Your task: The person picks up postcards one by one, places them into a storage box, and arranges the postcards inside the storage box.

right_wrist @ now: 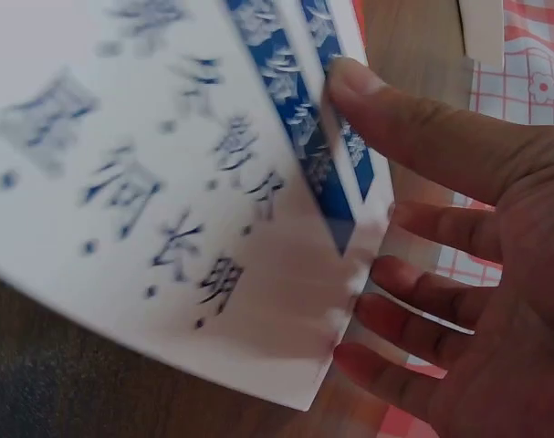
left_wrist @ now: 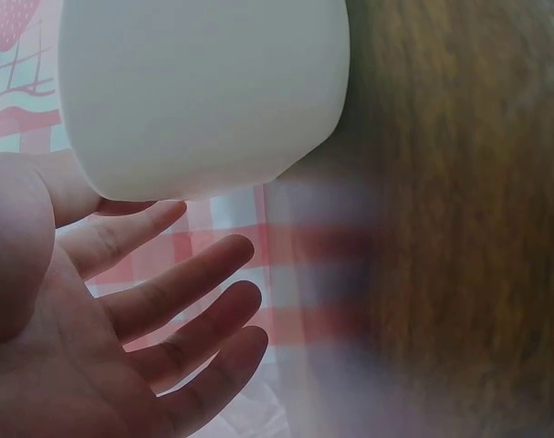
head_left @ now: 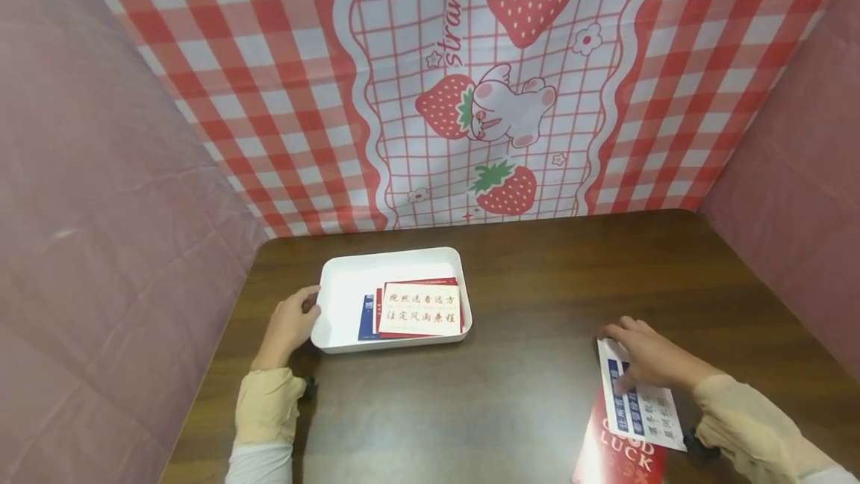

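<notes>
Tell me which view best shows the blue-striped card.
Head: it shows most of the card, held by the right hand, which covers part. Right wrist shows it larger, but partly blurred and cropped. Left wrist doesn't show it.

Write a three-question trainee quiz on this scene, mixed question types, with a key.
1. Which hand holds the blue-striped white card?
2. The topmost card in the white tray is: A) blue, B) cream, C) green.
3. True or false: the red GOOD LUCK card lies inside the tray.

Key:
1. The right hand.
2. B.
3. False; the red GOOD LUCK card is outside, partly covered by the white one.
</notes>
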`<action>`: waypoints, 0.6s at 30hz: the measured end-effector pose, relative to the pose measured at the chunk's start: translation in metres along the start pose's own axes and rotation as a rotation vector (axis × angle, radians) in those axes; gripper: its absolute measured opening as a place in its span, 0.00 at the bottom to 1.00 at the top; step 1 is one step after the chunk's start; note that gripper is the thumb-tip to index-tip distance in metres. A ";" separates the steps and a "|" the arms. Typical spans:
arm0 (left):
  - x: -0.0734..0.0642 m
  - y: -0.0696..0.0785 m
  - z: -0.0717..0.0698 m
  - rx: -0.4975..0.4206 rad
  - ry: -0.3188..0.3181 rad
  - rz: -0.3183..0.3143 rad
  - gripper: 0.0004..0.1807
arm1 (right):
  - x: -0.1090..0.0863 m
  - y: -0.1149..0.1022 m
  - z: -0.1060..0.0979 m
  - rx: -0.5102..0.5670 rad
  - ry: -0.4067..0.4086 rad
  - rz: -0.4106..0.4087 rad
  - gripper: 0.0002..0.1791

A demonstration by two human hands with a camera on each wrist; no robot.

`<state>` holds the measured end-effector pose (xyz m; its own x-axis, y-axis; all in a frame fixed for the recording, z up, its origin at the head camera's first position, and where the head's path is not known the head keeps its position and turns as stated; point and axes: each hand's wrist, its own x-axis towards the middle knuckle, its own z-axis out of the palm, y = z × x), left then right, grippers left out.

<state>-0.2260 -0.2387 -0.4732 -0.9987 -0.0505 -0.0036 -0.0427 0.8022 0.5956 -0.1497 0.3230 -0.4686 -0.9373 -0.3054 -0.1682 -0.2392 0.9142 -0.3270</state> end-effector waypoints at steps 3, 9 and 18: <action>0.000 0.000 0.001 0.001 -0.001 -0.006 0.24 | 0.001 0.001 -0.001 0.001 0.029 -0.003 0.43; -0.003 -0.001 0.002 0.000 -0.007 -0.005 0.24 | -0.005 0.001 0.001 -0.062 0.016 -0.005 0.56; -0.002 -0.001 0.001 -0.004 0.004 -0.014 0.24 | 0.004 0.008 -0.001 -0.141 0.082 -0.041 0.55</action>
<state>-0.2236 -0.2388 -0.4746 -0.9979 -0.0643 -0.0089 -0.0568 0.7989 0.5988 -0.1556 0.3296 -0.4710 -0.9423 -0.3255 -0.0789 -0.3053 0.9316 -0.1971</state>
